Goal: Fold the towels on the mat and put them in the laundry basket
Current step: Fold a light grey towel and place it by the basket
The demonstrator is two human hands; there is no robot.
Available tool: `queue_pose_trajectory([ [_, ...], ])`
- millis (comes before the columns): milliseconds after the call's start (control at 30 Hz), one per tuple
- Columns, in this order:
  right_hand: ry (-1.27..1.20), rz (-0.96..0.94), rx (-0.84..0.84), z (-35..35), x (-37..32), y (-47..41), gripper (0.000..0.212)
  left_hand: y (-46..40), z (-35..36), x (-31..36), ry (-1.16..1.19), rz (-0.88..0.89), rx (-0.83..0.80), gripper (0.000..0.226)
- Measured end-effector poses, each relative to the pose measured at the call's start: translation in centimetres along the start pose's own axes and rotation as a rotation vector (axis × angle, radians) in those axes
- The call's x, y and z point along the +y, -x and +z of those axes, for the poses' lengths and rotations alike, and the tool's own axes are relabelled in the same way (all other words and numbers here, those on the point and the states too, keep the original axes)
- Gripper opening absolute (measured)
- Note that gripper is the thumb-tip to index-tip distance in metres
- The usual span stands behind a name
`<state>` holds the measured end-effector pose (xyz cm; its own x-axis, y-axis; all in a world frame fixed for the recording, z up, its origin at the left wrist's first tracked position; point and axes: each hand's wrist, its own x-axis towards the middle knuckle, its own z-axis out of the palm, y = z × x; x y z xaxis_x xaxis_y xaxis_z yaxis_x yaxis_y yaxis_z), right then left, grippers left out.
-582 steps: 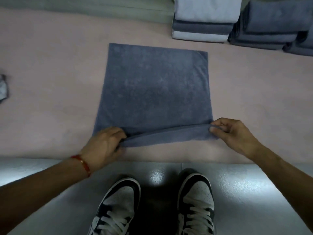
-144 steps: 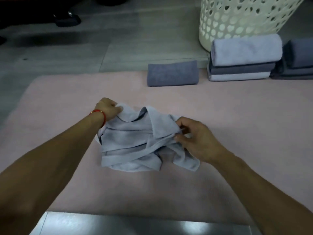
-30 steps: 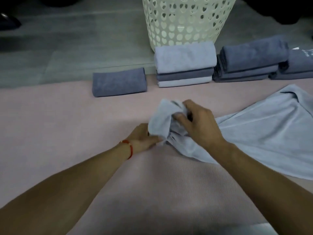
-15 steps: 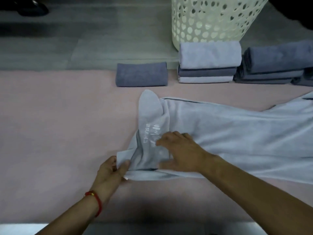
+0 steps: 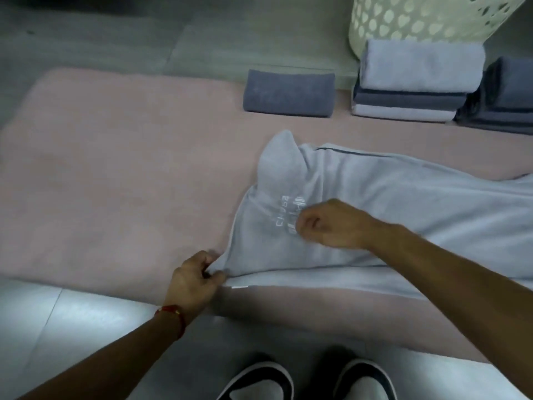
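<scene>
Nearest to the person, at the near edge of the mat (image 5: 101,183), the left hand (image 5: 193,280) pinches the near left corner of the light towel (image 5: 403,215) with curled fingers. This corner lies just at the mat's near edge, almost over the floor (image 5: 72,319). A risk here, I think, is that a pull from this hand drags the corner off the mat, so the cloth touches the floor.

A little farther in, the right hand (image 5: 331,223) is over the towel's left part, beside the white printed letters. Its fingers are curled; it seems to pinch the cloth, but I cannot tell surely. The towel goes from both hands toward the right edge of the mat and out of view. Its far left corner (image 5: 282,151) is turned up and folded over. If this flap is not flattened first, the fold may come crooked, with a wrinkle inside.

Along the far edge of the mat lie a folded dark towel (image 5: 288,93) and two stacks of folded towels (image 5: 415,82). Behind them stands the laundry basket (image 5: 418,18), off the mat.
</scene>
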<state>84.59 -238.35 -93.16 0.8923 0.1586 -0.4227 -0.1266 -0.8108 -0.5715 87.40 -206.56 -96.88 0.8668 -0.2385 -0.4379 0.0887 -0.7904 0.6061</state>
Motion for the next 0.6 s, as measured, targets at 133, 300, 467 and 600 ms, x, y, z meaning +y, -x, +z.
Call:
queue_pose_trajectory([
  [133, 0.188, 0.074, 0.381, -3.3, -0.2, -9.0, 0.025, -0.9, 0.2, -0.2, 0.092, -0.066, -0.055, 0.018],
  [300, 0.277, 0.239, 0.276, -7.3, -0.8, -17.2, 0.062, -1.2, -1.4, -0.2, 0.158, -0.002, -0.307, 0.021],
  [467, 0.264, 0.35, 0.257, -7.7, -0.2, -20.0, 0.051, -1.0, -1.7, -0.2, 0.304, -0.052, -0.295, 0.022],
  [600, -0.125, 0.22, 0.301, -8.5, 0.6, -20.2, 0.026, 0.2, -0.9, -1.1, 0.353, -0.033, -0.208, 0.021],
])
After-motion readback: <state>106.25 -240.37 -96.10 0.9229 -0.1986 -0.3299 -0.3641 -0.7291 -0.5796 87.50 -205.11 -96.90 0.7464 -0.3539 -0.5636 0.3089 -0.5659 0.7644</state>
